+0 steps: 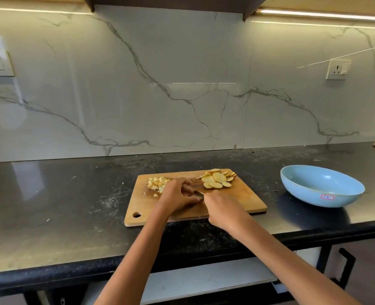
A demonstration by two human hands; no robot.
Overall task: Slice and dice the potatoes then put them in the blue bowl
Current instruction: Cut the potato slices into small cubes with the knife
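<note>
Resting on the counter [50, 194], one cutting board [243, 201] carries two potato heaps: diced cubes [157, 183] at its far left, round slices [217, 179] at its far right. Mid-board, the left hand [177, 195] presses curled fingers down on something hidden; the right hand [222, 209] grips one knife [199, 194]. One blue bowl [322, 186] sits right of the board.

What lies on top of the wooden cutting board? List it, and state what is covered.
On the wooden cutting board: a pile of diced potato cubes, a heap of round potato slices, both hands, left hand and right hand, and a dark knife blade. The hands hide whatever is being cut.
</note>
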